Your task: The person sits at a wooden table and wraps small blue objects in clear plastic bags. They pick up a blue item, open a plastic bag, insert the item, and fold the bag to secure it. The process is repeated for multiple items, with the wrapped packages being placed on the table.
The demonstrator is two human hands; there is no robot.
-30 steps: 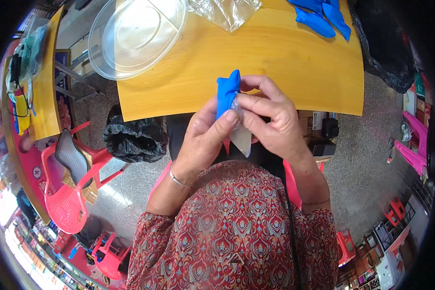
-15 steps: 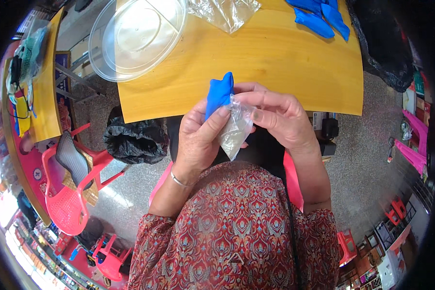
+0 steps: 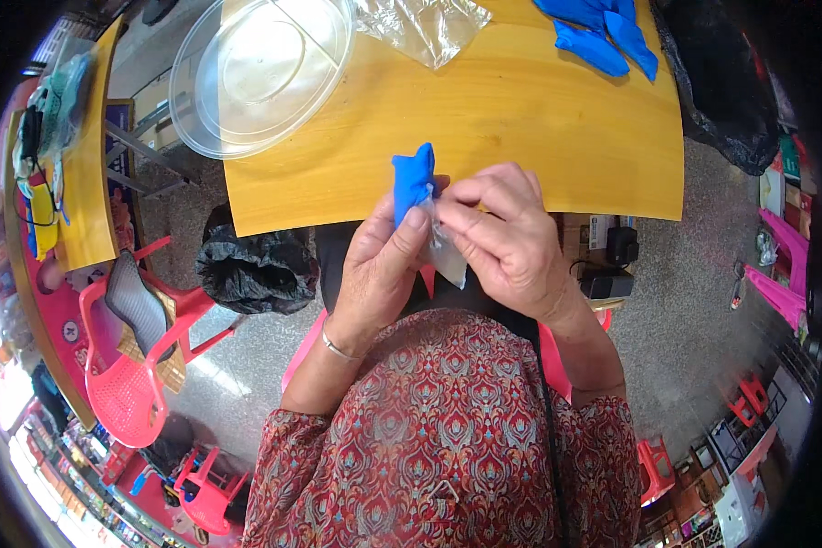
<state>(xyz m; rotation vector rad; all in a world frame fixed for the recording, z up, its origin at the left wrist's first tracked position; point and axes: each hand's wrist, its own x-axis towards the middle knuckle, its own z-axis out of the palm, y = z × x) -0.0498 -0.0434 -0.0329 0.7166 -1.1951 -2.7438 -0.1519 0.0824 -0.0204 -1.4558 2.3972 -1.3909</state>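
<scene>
A smooth blue cloth piece (image 3: 414, 181) with pointed corners is gripped in the left hand (image 3: 374, 260), whose thumb is pressed against a clear, crinkled plastic bag (image 3: 448, 262) tapering downward. The bag's upper edge is pinched by the curled fingers of the right hand (image 3: 511, 239). Both things are held at the near edge of the yellow wood-grained counter (image 3: 521, 119), where a round see-through container (image 3: 263, 64) is set.

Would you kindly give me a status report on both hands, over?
Left hand holding blue piece. Right hand at clear bag's upper part, grip unclear. No obstruction seen; round clear plastic piece apart from hands.
</scene>
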